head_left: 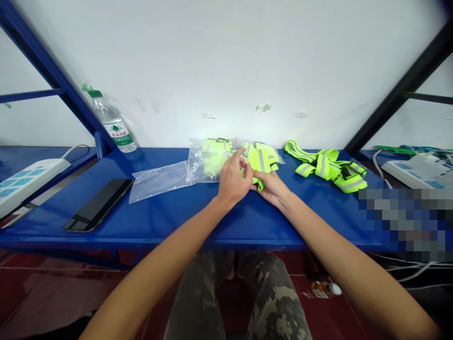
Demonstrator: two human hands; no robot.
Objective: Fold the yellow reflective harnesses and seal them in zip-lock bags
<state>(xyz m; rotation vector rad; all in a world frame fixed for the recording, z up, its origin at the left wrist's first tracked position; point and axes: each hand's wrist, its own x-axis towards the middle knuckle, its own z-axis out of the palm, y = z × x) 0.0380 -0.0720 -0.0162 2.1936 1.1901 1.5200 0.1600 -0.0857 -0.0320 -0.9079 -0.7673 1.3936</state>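
Note:
Both hands meet at a folded neon-yellow reflective strap with silver stripes. My right hand is closed on its lower edge from the right. My left hand is at its left side, index finger raised, thumb and other fingers curled close to the strap; what those fingers pinch is hidden. Just left, partly behind my left hand, lies a clear plastic bag with another neon-yellow strap inside. A flat clear plastic bag lies further left. To the right is a loose reflective strap with a black buckle.
A black phone lies at the left of the blue table. A water bottle leans by the left frame post. Power strips sit beyond both frames. A jar is on the floor.

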